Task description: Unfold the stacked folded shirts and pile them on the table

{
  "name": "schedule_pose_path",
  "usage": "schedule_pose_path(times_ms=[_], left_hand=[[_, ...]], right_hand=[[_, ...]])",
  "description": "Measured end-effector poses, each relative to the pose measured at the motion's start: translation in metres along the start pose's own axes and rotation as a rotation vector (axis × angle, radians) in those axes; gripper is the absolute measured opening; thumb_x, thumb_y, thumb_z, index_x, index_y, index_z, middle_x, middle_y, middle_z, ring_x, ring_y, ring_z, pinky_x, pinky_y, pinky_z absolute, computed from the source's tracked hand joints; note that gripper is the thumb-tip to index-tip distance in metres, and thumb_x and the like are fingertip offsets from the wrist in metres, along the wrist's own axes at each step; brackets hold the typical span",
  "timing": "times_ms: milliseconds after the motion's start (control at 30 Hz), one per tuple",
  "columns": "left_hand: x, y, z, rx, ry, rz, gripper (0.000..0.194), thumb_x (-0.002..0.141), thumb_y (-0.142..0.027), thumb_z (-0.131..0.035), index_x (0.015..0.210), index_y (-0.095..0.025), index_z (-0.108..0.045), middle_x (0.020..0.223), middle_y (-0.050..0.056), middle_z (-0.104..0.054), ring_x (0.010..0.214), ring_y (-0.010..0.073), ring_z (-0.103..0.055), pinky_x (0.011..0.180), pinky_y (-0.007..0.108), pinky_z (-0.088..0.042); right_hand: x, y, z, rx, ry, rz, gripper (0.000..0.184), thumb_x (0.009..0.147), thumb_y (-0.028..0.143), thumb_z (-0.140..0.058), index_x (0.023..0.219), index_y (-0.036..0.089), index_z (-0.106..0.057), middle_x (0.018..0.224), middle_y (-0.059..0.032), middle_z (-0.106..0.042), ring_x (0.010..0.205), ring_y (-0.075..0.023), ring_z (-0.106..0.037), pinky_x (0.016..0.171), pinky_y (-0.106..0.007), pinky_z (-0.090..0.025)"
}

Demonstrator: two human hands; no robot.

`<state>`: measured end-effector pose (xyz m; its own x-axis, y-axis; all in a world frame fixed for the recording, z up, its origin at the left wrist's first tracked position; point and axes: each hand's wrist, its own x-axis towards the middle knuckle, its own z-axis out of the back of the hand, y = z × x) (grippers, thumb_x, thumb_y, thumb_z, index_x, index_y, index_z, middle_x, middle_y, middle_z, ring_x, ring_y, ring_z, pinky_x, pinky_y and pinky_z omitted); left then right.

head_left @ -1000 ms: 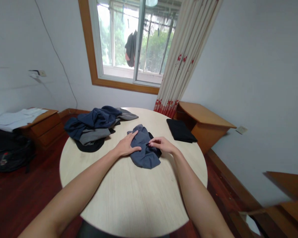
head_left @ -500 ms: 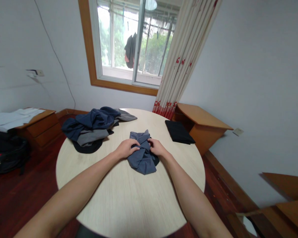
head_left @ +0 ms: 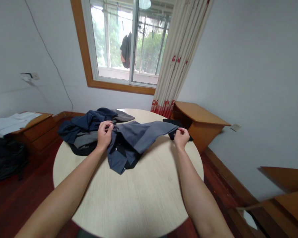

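Note:
A blue-grey garment with a darker inner side stretches between my two hands above the round table. Its exact kind is unclear from the folds. My left hand is closed on the garment's left end, close to the clothes pile. Out to the right, my right hand pinches a corner of it. The lower left part of the cloth hangs down in a crumpled flap. Behind my right hand lies a folded black cloth, mostly covered.
Navy and grey clothes are heaped at the table's far left. A brown wooden desk stands beyond the right edge, near a curtain and window. Papers lie on a low cabinet at left, with a black bag below.
My hands have moved apart, left hand to the left and right hand to the right. The garment, bunched on the table before, is now lifted and pulled out wide. The view has shifted slightly.

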<state>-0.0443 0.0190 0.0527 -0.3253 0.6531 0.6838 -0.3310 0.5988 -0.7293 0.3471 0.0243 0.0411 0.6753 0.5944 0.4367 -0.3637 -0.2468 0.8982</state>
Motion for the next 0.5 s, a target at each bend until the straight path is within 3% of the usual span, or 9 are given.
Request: schedule_pose_path(times_ms=[67, 133, 233, 333, 433, 500], left_hand=[[-0.005, 0.002, -0.002, 0.038, 0.078, 0.028, 0.03, 0.089, -0.047, -0.053, 0.092, -0.019, -0.063, 0.106, 0.009, -0.066, 0.095, 0.0217, -0.064, 0.081, 0.033, -0.053], [-0.012, 0.001, -0.006, 0.086, 0.265, 0.03, 0.036, 0.092, -0.05, -0.049, 0.102, -0.019, -0.064, 0.105, 0.009, -0.068, 0.094, 0.0221, -0.065, 0.085, 0.036, -0.053], [-0.027, -0.001, -0.011, 0.245, 0.685, -0.04, 0.05, 0.087, -0.057, -0.058, 0.119, -0.02, -0.063, 0.121, 0.011, -0.067, 0.11, 0.027, -0.065, 0.099, 0.042, -0.049], [-0.041, 0.002, -0.015, 0.499, 1.003, -0.109, 0.079, 0.072, -0.06, -0.075, 0.138, -0.022, -0.055, 0.15, 0.015, -0.05, 0.137, 0.0366, -0.047, 0.113, 0.053, -0.036], [-0.048, 0.005, -0.019, 0.626, 1.091, -0.131, 0.069, 0.077, -0.049, -0.074, 0.139, -0.026, -0.055, 0.158, 0.014, -0.04, 0.145, 0.0367, -0.036, 0.116, 0.056, -0.031], [-0.049, 0.004, -0.021, 0.619, 1.077, -0.154, 0.05, 0.083, -0.041, -0.069, 0.131, -0.026, -0.062, 0.155, 0.013, -0.045, 0.143, 0.0339, -0.041, 0.115, 0.052, -0.034]], right_hand=[[-0.004, -0.003, -0.006, 0.022, -0.002, -0.032, 0.027, 0.079, 0.029, -0.051, 0.099, 0.014, -0.061, 0.08, -0.0029, -0.064, 0.063, -0.0136, -0.06, 0.063, -0.026, -0.048], [-0.013, -0.005, -0.015, 0.036, 0.123, -0.051, 0.031, 0.08, 0.033, -0.054, 0.103, 0.014, -0.063, 0.083, -0.0046, -0.067, 0.064, -0.0145, -0.063, 0.062, -0.027, -0.051], [-0.03, -0.008, -0.024, -0.03, 0.52, 0.027, 0.04, 0.078, 0.037, -0.064, 0.112, 0.016, -0.067, 0.095, -0.0082, -0.071, 0.077, -0.0187, -0.069, 0.074, -0.033, -0.056], [-0.047, -0.009, -0.026, -0.165, 0.915, 0.199, 0.058, 0.068, 0.038, -0.079, 0.122, 0.019, -0.067, 0.119, -0.0123, -0.069, 0.103, -0.0251, -0.067, 0.094, -0.041, -0.052], [-0.058, -0.003, -0.029, -0.335, 1.11, 0.364, 0.063, 0.059, 0.035, -0.089, 0.118, 0.02, -0.07, 0.128, -0.0138, -0.064, 0.116, -0.0292, -0.061, 0.104, -0.045, -0.045], [-0.063, 0.007, -0.032, -0.449, 1.139, 0.446, 0.041, 0.062, 0.03, -0.087, 0.099, 0.019, -0.074, 0.116, -0.012, -0.067, 0.105, -0.0276, -0.063, 0.098, -0.042, -0.047]])
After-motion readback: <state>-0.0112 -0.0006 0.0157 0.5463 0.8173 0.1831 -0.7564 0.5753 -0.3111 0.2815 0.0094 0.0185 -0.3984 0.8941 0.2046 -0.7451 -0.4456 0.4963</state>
